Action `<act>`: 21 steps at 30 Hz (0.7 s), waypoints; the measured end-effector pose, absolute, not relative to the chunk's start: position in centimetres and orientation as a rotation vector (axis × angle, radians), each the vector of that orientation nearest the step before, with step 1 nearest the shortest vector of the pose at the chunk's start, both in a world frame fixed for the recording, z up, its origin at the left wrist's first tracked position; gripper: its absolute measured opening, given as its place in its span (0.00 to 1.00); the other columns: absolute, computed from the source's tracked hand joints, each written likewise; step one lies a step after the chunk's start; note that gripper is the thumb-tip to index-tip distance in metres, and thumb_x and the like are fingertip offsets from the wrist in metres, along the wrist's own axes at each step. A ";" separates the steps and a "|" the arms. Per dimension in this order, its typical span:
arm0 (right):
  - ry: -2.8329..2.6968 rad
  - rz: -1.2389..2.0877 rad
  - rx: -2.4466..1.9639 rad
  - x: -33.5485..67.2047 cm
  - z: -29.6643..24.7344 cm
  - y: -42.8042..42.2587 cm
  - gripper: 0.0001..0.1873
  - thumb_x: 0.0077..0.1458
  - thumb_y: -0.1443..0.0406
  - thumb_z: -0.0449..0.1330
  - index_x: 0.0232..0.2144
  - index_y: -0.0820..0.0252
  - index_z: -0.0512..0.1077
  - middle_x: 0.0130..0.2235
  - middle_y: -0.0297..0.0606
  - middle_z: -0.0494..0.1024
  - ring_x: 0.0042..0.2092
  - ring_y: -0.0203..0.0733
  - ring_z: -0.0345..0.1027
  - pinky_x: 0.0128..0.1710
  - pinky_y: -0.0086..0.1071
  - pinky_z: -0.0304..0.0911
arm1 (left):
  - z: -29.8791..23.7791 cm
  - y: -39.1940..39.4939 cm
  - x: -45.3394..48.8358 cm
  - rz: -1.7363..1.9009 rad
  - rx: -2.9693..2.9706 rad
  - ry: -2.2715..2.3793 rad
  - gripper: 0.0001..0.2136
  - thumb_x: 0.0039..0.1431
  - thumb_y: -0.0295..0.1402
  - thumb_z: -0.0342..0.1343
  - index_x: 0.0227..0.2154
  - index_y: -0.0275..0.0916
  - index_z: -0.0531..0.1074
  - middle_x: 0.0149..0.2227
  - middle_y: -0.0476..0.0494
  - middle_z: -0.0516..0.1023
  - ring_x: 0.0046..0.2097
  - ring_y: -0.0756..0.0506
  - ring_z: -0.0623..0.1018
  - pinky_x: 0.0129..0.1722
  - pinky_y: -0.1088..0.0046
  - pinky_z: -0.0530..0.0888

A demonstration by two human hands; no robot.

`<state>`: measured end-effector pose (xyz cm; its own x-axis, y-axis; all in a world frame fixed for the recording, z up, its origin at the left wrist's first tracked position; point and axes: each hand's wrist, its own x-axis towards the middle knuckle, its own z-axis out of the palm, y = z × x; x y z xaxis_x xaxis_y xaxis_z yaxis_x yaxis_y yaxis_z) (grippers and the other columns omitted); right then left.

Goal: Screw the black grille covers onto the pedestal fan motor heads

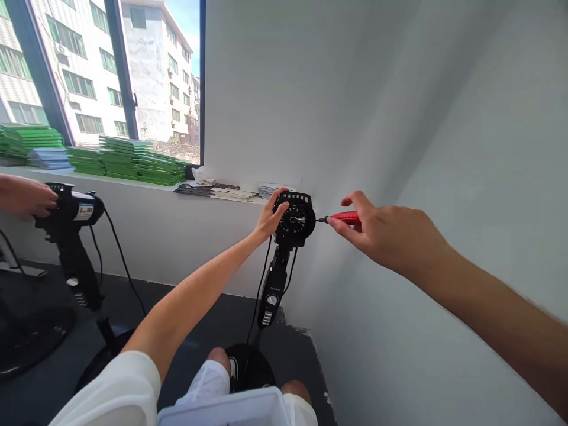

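Note:
A black stand fan with no blades or grille stands before me; its round motor head (295, 220) has a metal shaft at the centre. My left hand (270, 216) grips the head's left side, thumb on the front and fingers over the upper edge. In my right hand (377, 228) is a screwdriver (344, 218) with a red handle, held level between thumb and fingers. Its thin shank points left and meets the right edge of the motor head; the very tip cannot be made out. Below the head, the black column (273, 290) carries a silver knob and several buttons.
Another person's hand (26, 196) rests at a second fan (80, 207) on the left. Green stacks (133, 160) and flat papers (235, 193) lie along the ledge. A white bin (226, 408) sits on my lap. The wall (421, 118) is close on the right.

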<state>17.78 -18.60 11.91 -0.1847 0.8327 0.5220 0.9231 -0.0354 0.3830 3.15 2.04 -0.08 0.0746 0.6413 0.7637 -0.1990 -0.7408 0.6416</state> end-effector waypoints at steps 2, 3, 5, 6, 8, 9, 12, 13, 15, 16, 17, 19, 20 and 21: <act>-2.139 -1.001 -1.866 18.1 11.7 -18.6 0.24 0.67 0.45 0.47 0.47 0.58 0.67 0.19 0.32 0.70 0.18 0.39 0.56 0.23 0.32 0.43 | 0.2 2.0 3.2 1.735 1.727 0.447 0.13 0.67 0.36 0.54 0.53 0.44 0.71 0.48 0.47 0.78 0.51 0.44 0.76 0.58 0.67 0.70; -2.127 -1.063 -1.864 18.1 11.6 -18.7 0.24 0.67 0.46 0.46 0.45 0.58 0.67 0.18 0.31 0.69 0.17 0.39 0.54 0.23 0.32 0.42 | 0.3 2.0 3.2 1.735 1.720 0.449 0.13 0.67 0.36 0.55 0.52 0.44 0.72 0.48 0.47 0.78 0.51 0.44 0.76 0.58 0.68 0.70; -2.051 -1.224 -1.869 18.2 11.2 -18.7 0.27 0.69 0.45 0.42 0.37 0.57 0.68 0.15 0.33 0.65 0.17 0.39 0.52 0.23 0.33 0.41 | 0.4 2.1 3.4 1.734 1.706 0.449 0.12 0.67 0.35 0.56 0.51 0.43 0.72 0.47 0.47 0.78 0.51 0.44 0.76 0.59 0.68 0.70; -2.019 -1.253 -1.859 18.2 11.0 -18.8 0.28 0.69 0.44 0.41 0.35 0.57 0.68 0.16 0.34 0.66 0.17 0.39 0.53 0.23 0.33 0.41 | 0.4 2.1 3.4 1.733 1.703 0.447 0.12 0.67 0.34 0.55 0.51 0.43 0.72 0.47 0.47 0.79 0.51 0.44 0.76 0.59 0.68 0.70; -2.057 -1.128 -1.815 18.0 10.9 -18.8 0.26 0.69 0.45 0.42 0.40 0.58 0.69 0.20 0.35 0.72 0.19 0.39 0.59 0.22 0.32 0.43 | 0.4 2.3 3.6 1.727 1.703 0.446 0.12 0.68 0.35 0.55 0.51 0.43 0.72 0.47 0.47 0.79 0.52 0.44 0.76 0.60 0.68 0.69; -2.108 -1.024 -1.788 17.9 10.9 -18.8 0.24 0.69 0.47 0.44 0.45 0.58 0.68 0.23 0.35 0.75 0.20 0.39 0.61 0.22 0.31 0.44 | 0.4 2.4 3.6 1.724 1.706 0.447 0.12 0.68 0.35 0.55 0.51 0.43 0.73 0.47 0.48 0.79 0.51 0.44 0.76 0.59 0.68 0.70; -2.152 -0.990 -1.809 17.4 11.1 -18.9 0.23 0.70 0.49 0.45 0.51 0.59 0.67 0.23 0.33 0.76 0.19 0.39 0.61 0.22 0.31 0.45 | 0.7 2.5 3.4 1.719 1.723 0.446 0.11 0.67 0.36 0.56 0.50 0.43 0.74 0.44 0.48 0.79 0.48 0.45 0.76 0.56 0.69 0.70; -2.108 -1.091 -1.856 17.2 11.3 -18.9 0.24 0.70 0.48 0.43 0.47 0.59 0.69 0.21 0.34 0.74 0.19 0.39 0.59 0.22 0.31 0.44 | 0.9 2.6 3.4 1.711 1.731 0.445 0.11 0.66 0.36 0.57 0.49 0.42 0.74 0.43 0.49 0.79 0.46 0.46 0.76 0.54 0.70 0.71; -1.993 -1.266 -1.939 16.8 11.4 -19.1 0.29 0.71 0.46 0.41 0.38 0.59 0.71 0.18 0.36 0.71 0.19 0.40 0.59 0.23 0.33 0.44 | 1.3 2.6 3.2 1.688 1.740 0.457 0.10 0.65 0.37 0.58 0.47 0.42 0.75 0.39 0.50 0.79 0.42 0.47 0.76 0.50 0.71 0.71; -1.976 -1.273 -1.955 16.7 11.4 -19.1 0.29 0.71 0.46 0.41 0.37 0.59 0.71 0.18 0.36 0.72 0.19 0.40 0.60 0.23 0.33 0.44 | 1.5 2.6 3.2 1.675 1.742 0.468 0.10 0.65 0.37 0.59 0.47 0.41 0.76 0.38 0.50 0.78 0.40 0.47 0.76 0.48 0.72 0.71; -1.998 -1.225 -1.954 16.6 11.5 -19.1 0.27 0.71 0.47 0.43 0.38 0.59 0.71 0.20 0.36 0.74 0.20 0.40 0.61 0.23 0.33 0.45 | 1.7 2.6 3.2 1.664 1.741 0.479 0.10 0.64 0.36 0.59 0.46 0.41 0.76 0.37 0.50 0.78 0.40 0.48 0.75 0.47 0.73 0.71; -2.071 -1.084 -1.921 16.6 11.4 -19.0 0.22 0.70 0.50 0.46 0.46 0.59 0.70 0.26 0.35 0.79 0.22 0.40 0.64 0.23 0.32 0.47 | 1.9 2.5 3.2 1.666 1.733 0.489 0.09 0.64 0.36 0.60 0.45 0.41 0.77 0.36 0.50 0.78 0.40 0.48 0.75 0.45 0.73 0.70; -2.098 -1.028 -1.901 16.6 11.3 -19.0 0.20 0.69 0.51 0.47 0.50 0.58 0.68 0.28 0.35 0.81 0.23 0.40 0.65 0.23 0.32 0.48 | 1.9 2.5 3.3 1.677 1.729 0.484 0.09 0.64 0.35 0.60 0.45 0.41 0.77 0.37 0.50 0.78 0.40 0.48 0.76 0.45 0.73 0.70; -2.118 -0.987 -1.885 16.7 11.2 -18.9 0.20 0.69 0.53 0.48 0.52 0.58 0.67 0.30 0.34 0.82 0.23 0.40 0.66 0.23 0.32 0.48 | 1.8 2.5 3.4 1.691 1.725 0.477 0.09 0.64 0.35 0.60 0.45 0.41 0.77 0.37 0.50 0.78 0.40 0.48 0.76 0.45 0.74 0.70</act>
<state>16.65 -18.95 11.25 -0.2054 0.8359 0.5090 0.9273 -0.0002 0.3744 3.39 2.53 1.82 0.0946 0.6729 0.7337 -0.1900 -0.7113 0.6768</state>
